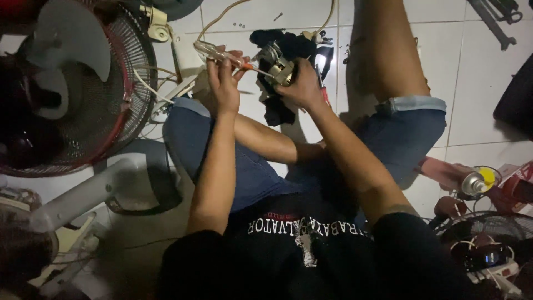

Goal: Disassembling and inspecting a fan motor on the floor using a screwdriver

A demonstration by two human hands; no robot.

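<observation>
A large electric fan [66, 83] lay on its side at the left, its red-rimmed wire grille holding the pale blades inside it like a cage. Below it stretched the fan's grey stand and base [111, 189], resting on the white tiled floor [483, 89]. The person sat on that floor in blue denim shorts, knees spread, with both arms reaching forward between them.

At the lower right a second, smaller wire grille [488, 225] showed in shadow, and just beyond it stood a spray can [473, 183] with a grey body, next to a round yellow lid [488, 176]. A red and white package [513, 183] lay at the right edge; its print was too dim to make out. A dark metal tool [494, 19] lay at the top right corner, well apart from the hands.

Between the knees a black cloth [280, 72] was spread on the tiles. Over it the right hand [302, 83] was clamped around a small fan motor [279, 68], a metal piece with pale windings, held just above the cloth. The left hand [222, 80] was closed with its fingertips pinched together on a bundle of thin wires [222, 54] that ran from the motor toward the left, an orange one among them. A pale cord [214, 22] curved away over the tiles behind the hands, and a small cream plastic part [158, 25] lay near the fan's rim.
</observation>
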